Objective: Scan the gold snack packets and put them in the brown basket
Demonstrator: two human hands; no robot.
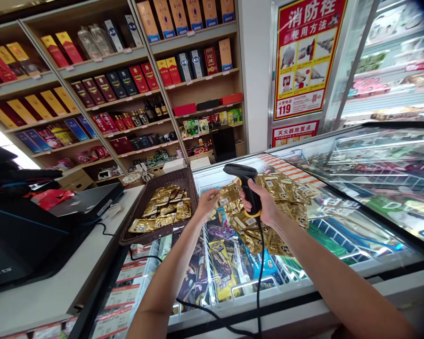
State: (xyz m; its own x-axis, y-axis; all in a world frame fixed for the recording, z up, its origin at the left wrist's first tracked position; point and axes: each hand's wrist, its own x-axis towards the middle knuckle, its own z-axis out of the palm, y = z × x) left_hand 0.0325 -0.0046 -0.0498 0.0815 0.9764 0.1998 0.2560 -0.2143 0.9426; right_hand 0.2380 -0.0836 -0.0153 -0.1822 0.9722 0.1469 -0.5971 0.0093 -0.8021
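Note:
My right hand point(266, 202) is wrapped round the grip of a black barcode scanner point(250, 190) with yellow trim, its head tilted to the left. A cable runs down from its handle. Between the fingertips of my left hand point(207, 203) is the edge of a gold foil packet point(227, 195), whose white barcode label faces up. More gold packets point(286, 216) lie in a loose heap on the freezer's glass lid, under and around the scanner. To the left, a brown wicker basket point(189, 188) holds several similar packets point(167, 209).
Frozen goods in wire baskets show through the freezer glass point(233, 287). A white counter point(102, 245) with a dark machine point(21, 230) stands at left. The scanner's black cable point(205, 308) loops across the front. Shelves point(123, 101) of boxed goods line the back wall.

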